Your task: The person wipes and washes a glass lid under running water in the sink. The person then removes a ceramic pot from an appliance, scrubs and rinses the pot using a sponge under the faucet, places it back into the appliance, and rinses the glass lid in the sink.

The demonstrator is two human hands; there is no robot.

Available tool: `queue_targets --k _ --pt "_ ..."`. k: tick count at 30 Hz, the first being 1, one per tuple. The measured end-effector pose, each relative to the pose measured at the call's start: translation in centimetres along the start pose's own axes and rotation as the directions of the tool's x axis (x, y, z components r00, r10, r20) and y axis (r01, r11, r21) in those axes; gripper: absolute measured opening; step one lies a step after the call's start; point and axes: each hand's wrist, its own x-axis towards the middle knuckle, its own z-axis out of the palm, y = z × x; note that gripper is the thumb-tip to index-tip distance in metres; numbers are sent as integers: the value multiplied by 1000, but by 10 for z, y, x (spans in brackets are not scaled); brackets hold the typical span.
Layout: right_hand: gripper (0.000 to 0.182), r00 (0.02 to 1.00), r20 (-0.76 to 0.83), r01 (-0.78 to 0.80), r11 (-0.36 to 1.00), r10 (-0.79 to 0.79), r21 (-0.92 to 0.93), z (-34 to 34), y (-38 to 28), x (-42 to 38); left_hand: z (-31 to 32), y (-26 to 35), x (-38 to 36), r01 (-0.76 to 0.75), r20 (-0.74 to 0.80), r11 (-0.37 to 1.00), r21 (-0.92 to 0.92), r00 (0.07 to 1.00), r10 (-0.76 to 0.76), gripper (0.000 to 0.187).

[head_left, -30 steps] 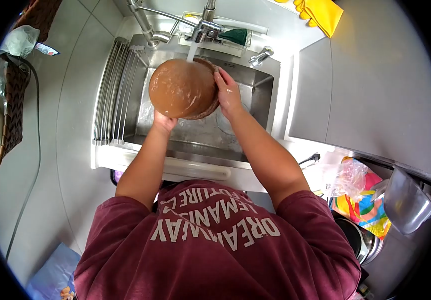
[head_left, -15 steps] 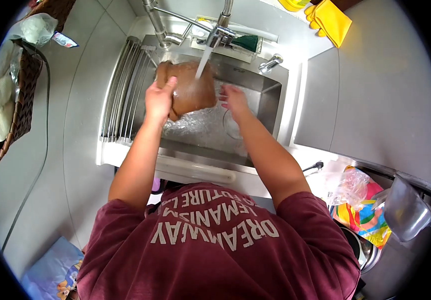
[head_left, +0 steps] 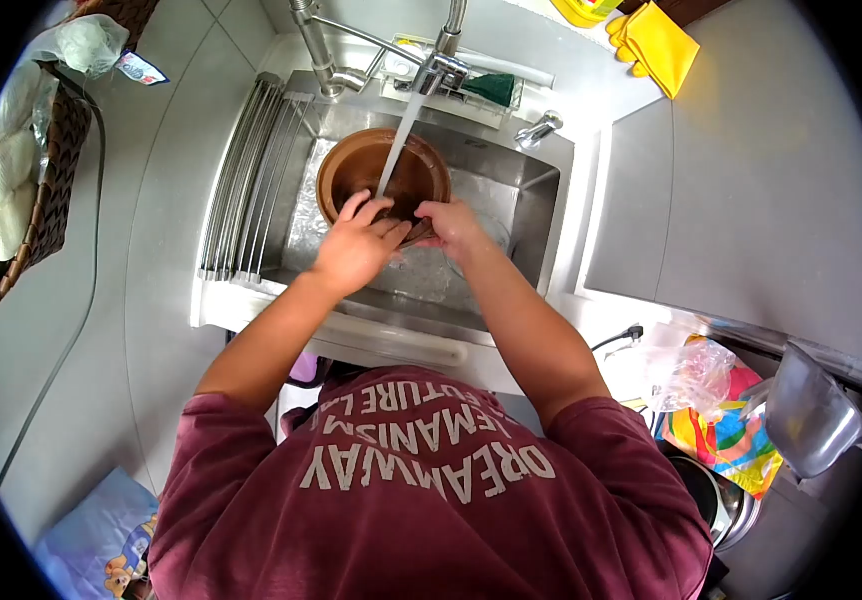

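A round brown pot (head_left: pixel 355 160), glossy like glazed clay, is held in the sink with its mouth facing up. Water (head_left: pixel 403 140) runs from the faucet (head_left: pixel 441 72) into it. My right hand (head_left: pixel 459 232) grips the pot's near right edge, the thumb over the rim. At the near side, my left hand (head_left: pixel 353 255) has its fingers spread over the rim and reaching into the pot. The undersides of both hands' fingers are partly hidden.
The steel sink (head_left: pixel 536 220) surrounds the pot, with a roll-up drying rack (head_left: pixel 251 190) over its left side. A small tap (head_left: pixel 539 129) and a caddy with a green scouring pad (head_left: pixel 491 88) stand behind. Yellow gloves (head_left: pixel 663 48) lie back right; a wicker basket (head_left: pixel 63 160) is left.
The pot has turned from its side to mouth up. My right hand has closed on its edge, while my left hand has left its outer side and come to the near rim.
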Motion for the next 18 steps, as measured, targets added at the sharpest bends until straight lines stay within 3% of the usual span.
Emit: queue_targets --k 2,3,4,5,6,7,8,11,13,15,18 --pt "38 999 -34 17 1000 -17 -1 -5 9 4 -38 2 5 46 -44 992 -117 998 -52 47" --pt "37 997 -64 36 999 -37 -4 -12 11 5 -43 -4 -2 222 -6 971 -90 975 -223 56" --pt "37 994 -97 54 999 -54 -5 -16 12 5 -37 -14 -9 413 -91 883 -223 893 -440 60" --pt "36 993 -94 68 998 -68 -9 -17 11 2 -24 -26 -16 560 -140 742 -369 756 -640 65" --pt "35 992 -94 81 997 -82 -15 -18 8 -3 -12 -41 -22 612 28 451 -650 612 -790 64" --pt "33 991 -94 97 995 -99 -23 -20 5 -6 -14 -46 -19 570 246 81 -818 474 -845 64" --pt "32 991 -75 107 994 -109 -25 -17 4 -8 -21 -45 -17 594 380 -76 -801 406 -831 62" --pt "28 995 -9 99 992 -100 -71 3 7 -8 -12 -41 -17 488 291 41 -872 584 -758 57" --pt "27 998 38 52 986 -46 -160 15 8 -10 -23 -39 -24 617 165 241 -749 526 -834 38" --pt "27 998 53 43 950 -28 -310 22 11 -17 -27 -50 -38 596 192 212 -774 541 -819 35" --pt "28 993 114 23 901 30 -433 28 26 -10 -44 -48 -50 718 169 312 -623 513 -842 32"
